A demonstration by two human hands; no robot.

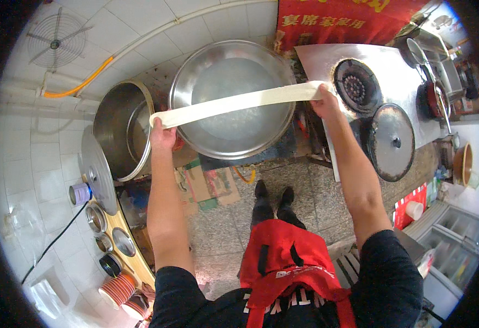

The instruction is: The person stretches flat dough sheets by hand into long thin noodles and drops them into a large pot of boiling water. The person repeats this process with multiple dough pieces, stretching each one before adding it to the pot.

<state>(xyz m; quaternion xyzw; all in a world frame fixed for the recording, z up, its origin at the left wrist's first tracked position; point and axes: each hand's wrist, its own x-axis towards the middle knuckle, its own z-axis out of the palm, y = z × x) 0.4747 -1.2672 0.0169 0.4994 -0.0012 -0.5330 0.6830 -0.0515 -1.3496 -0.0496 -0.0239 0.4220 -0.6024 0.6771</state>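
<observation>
A long flat strip of pale dough (239, 101) is stretched between my two hands, slightly bowed. My left hand (163, 133) pinches one end, near the rim of a deep metal pot. At the other end, beside the gas burner, my right hand (324, 101) grips the strip. Beneath the strip sits a wide round metal pan (231, 141), which holds what looks like cloudy water. The strip hangs above the pan and crosses it from side to side.
To the left is the deep pot (118, 106), its lid (100, 176) leaning near a shelf of small bowls (123, 242). A burner (356, 85) and a lidded pot (393, 141) stand on the right. Flattened cardboard (206, 184) lies on the floor near my feet.
</observation>
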